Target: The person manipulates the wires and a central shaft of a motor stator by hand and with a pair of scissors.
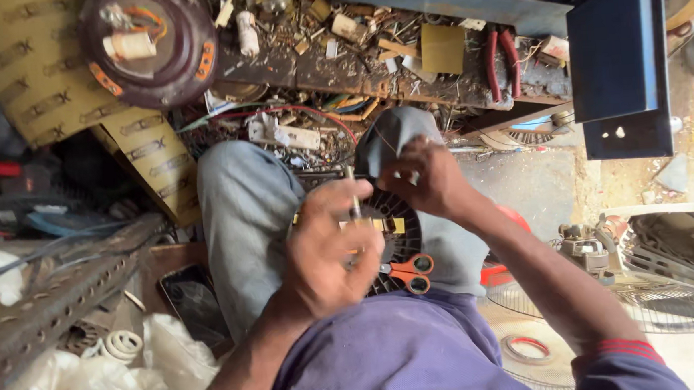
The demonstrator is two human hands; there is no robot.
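Setting: cluttered workshop floor, a littered bench [404,71] beyond the knees, red-handled pliers [502,61] lying on it.
Landmark: round black slotted motor core [393,224], resting on the lap between the jeans-clad knees.
Left hand [327,256]: over the core's near-left side, fingers closed around a thin rod [353,194].
Rod axis: upright, tip pointing away from the body, just above the core.
Right hand [426,178]: at the core's far edge, fingers pinched on its rim; whether it holds wire, cannot tell.
Nearer hand: left.
Scissors [408,271]: orange-handled, at the core's near edge.
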